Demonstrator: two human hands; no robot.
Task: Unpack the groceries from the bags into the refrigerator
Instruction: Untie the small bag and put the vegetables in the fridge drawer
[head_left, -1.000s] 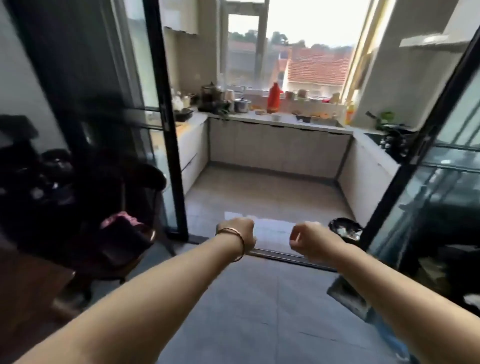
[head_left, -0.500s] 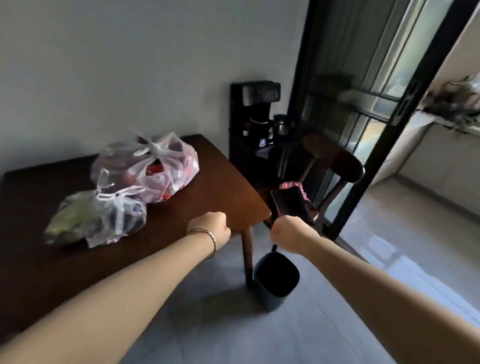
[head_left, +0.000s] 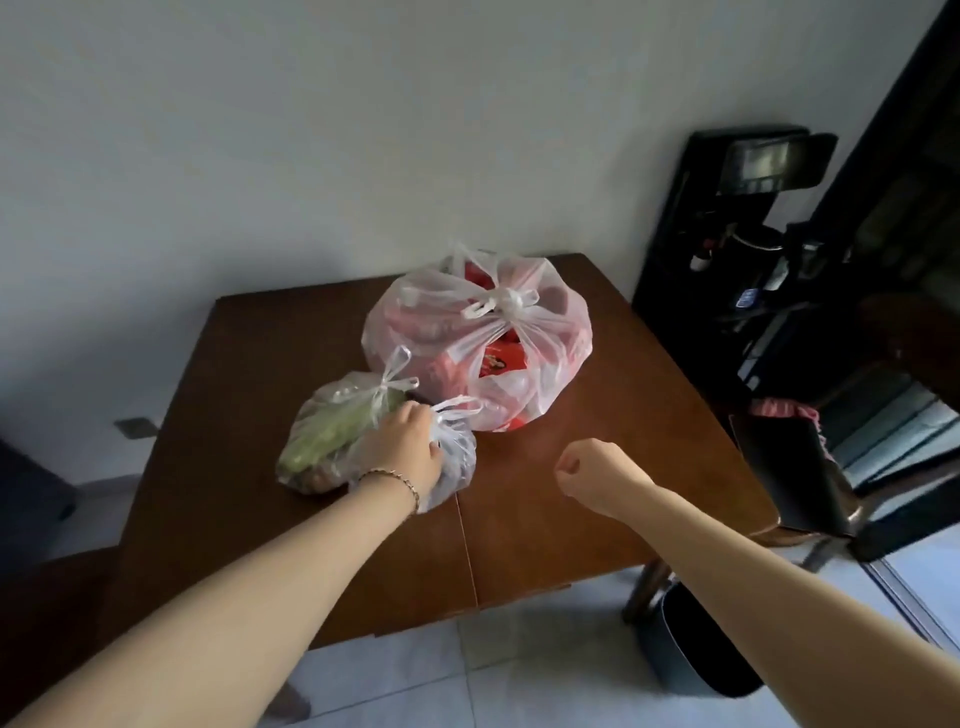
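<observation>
From the head camera, a brown wooden worktop stands against a pale wall, and three tied plastic bags sit together on it. The big bag is farthest from the person, knotted at the top, with red packets showing through the thin plastic. Just in front of it, touching it, lies the vegetable bag, clear and holding long green produce. Pressed against the right side of that one is the small bag, with something dark inside; what it is cannot be made out.

The left hand lies on top of the small bag, where it meets the vegetable bag. Its fingers are curled down into the plastic just below the knot, gripping it. A thin bracelet circles that wrist. The right hand is closed in a loose fist above bare wood, to the right of the bags. It holds nothing and touches none of them.

To the right of the worktop stands a black machine with a small screen. Nearer the person is a chair with dark cloth over it. A dark bin stands on the tiled floor by the leg of the worktop.
</observation>
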